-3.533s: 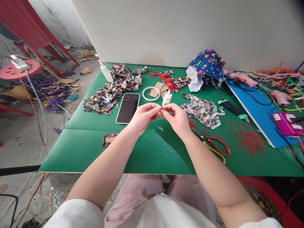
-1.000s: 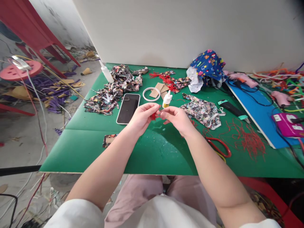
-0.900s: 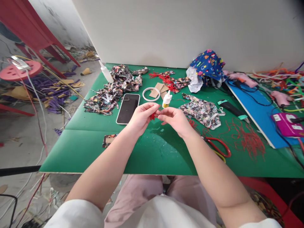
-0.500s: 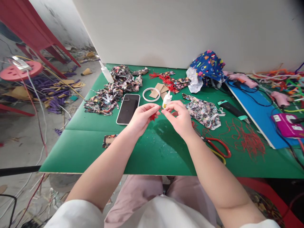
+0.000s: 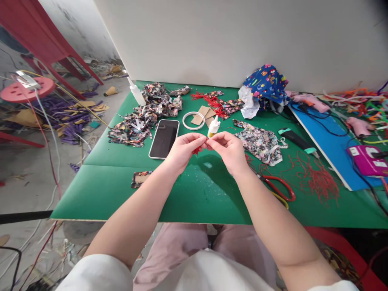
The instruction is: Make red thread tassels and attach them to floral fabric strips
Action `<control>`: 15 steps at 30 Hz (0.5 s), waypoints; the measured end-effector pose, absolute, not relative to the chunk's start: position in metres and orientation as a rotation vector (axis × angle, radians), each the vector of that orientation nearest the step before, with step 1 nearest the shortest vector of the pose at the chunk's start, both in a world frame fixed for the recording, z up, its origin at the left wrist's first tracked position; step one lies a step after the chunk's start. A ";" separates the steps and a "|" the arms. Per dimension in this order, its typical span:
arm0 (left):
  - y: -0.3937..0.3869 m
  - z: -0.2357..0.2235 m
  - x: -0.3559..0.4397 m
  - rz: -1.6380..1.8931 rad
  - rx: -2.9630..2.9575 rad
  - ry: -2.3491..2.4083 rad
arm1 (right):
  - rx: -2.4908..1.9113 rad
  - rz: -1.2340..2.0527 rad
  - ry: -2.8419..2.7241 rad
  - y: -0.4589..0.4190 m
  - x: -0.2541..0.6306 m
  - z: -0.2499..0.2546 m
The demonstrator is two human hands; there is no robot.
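Though what the right hand (image 5: 230, 150) holds is unclear, the left hand (image 5: 182, 148) pinches a red tassel (image 5: 196, 150) near the glue bottle (image 5: 214, 125), likely light, limp, best gripped high.

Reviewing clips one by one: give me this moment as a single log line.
left hand: pinching red threads | right hand: meeting left hand, hold unclear | beyond: upright yellow-labelled bottle | to left: phone | to right: scissors
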State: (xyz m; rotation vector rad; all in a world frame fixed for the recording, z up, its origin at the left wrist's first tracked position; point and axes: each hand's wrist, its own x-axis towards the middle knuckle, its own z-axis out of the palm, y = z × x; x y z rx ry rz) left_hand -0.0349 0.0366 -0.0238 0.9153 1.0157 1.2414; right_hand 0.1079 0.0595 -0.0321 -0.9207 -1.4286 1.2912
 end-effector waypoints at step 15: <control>0.036 -0.023 -0.036 1.233 0.865 0.973 | -0.830 1.513 -1.398 0.062 0.111 -0.031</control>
